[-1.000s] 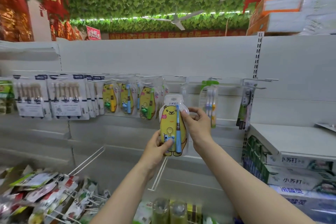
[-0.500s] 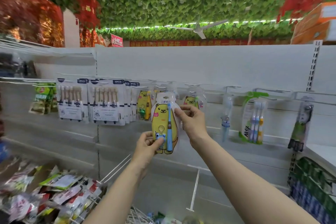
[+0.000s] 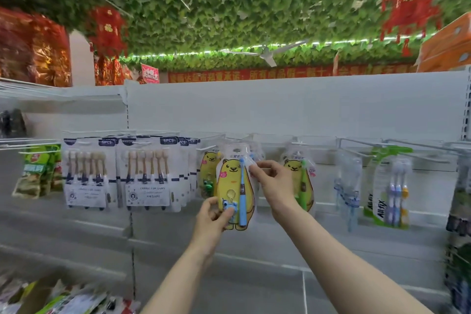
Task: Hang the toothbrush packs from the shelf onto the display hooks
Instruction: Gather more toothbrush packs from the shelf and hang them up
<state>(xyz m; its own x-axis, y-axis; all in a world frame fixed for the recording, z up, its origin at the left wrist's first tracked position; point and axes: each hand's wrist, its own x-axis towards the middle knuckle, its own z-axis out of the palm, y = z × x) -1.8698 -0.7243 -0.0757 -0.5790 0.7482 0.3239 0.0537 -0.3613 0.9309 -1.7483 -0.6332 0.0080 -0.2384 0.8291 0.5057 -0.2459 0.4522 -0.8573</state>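
At hook height before the white back panel (image 3: 280, 109), holding the bear toothbrush pack (image 3: 233, 186) up, pinching its bottom with the fingers (image 3: 227, 212) of the left hand (image 3: 212, 218) and its top corner with the right hand (image 3: 275, 186); bringing it beside several hung packs (image 3: 297, 173), not yet hooked on the display hooks (image 3: 362, 144).

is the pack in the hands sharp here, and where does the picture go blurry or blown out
Head view: the yellow bear pack, pinched between left hand and right hand, is fairly sharp; the frame's edges smear, as on the green packets at left; the ceiling light strip blows out white.
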